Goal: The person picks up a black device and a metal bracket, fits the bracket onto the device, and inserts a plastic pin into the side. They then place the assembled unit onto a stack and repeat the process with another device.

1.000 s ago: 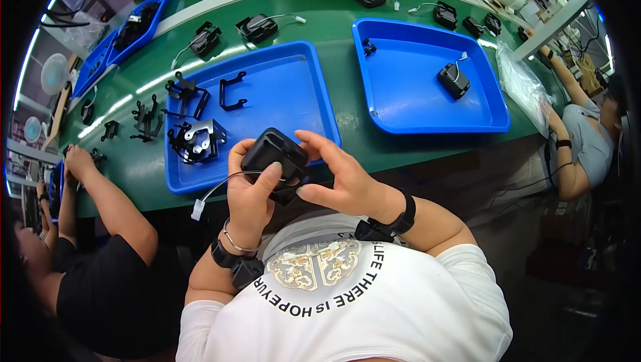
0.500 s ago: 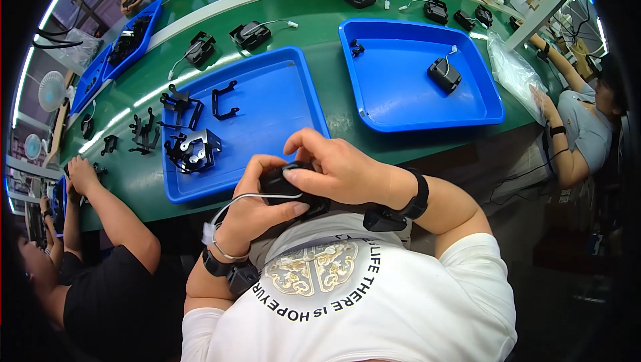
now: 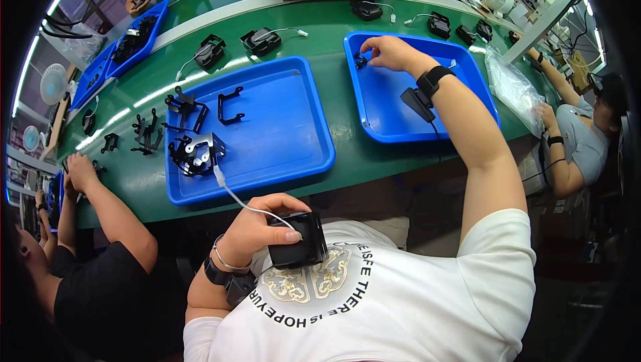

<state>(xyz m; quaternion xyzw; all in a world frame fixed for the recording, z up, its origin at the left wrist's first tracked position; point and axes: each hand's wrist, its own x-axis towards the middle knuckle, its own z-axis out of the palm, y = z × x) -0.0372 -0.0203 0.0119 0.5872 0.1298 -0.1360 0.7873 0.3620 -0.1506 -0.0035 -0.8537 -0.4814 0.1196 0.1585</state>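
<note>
My left hand (image 3: 266, 230) is closed around a black boxy device (image 3: 299, 240) in front of my shirt, thumb across its face. A white cable (image 3: 244, 203) runs from the device to a pale connector above the near edge of the left blue tray (image 3: 322, 162). My right hand (image 3: 394, 54) reaches into the far left corner of the right blue tray (image 3: 427, 136). Its thumb and bent fingers stand apart beside small black parts (image 3: 360, 62), with no firm grip visible. My right forearm covers part of that tray.
Black brackets (image 3: 190, 112) lie in the left tray, with more on the green table (image 3: 280, 45). Several black devices with white cables (image 3: 262, 42) sit at the back. A co-worker's arm (image 3: 113, 202) reaches in at left. Another person (image 3: 581, 122) handles a clear plastic bag (image 3: 511, 88) at right.
My right hand has left the device and reached forward into the right tray. My left hand still holds the device, now lower and turned with a flat face showing. The view has shifted slightly.
</note>
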